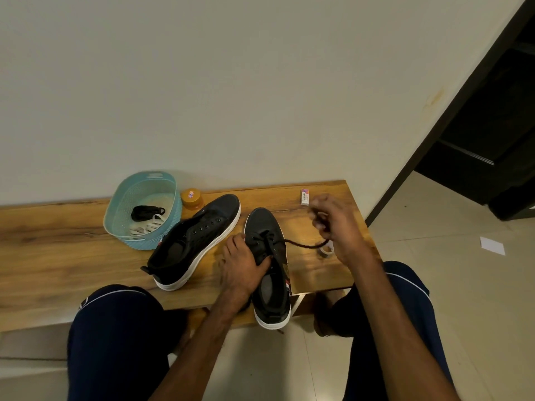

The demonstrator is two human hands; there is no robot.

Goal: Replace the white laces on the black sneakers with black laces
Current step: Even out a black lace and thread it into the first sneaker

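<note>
On wooden bench [58, 241], gripping near sneaker [272, 302] with left hand [243, 267], fingers curled over its tongue, likely steadying it; drawing black lace [304, 244] sideways from the eyelets, right hand [338, 227] pinching its far end, blurred. Beyond, passing second sneaker [202, 235], unlaced, then teal basket [115, 204] holding white laces [150, 225] and spare black lace [146, 212].

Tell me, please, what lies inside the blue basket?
Inside the blue basket lie a bundled black lace and white laces. Its near wall hides the rest of the floor.
</note>
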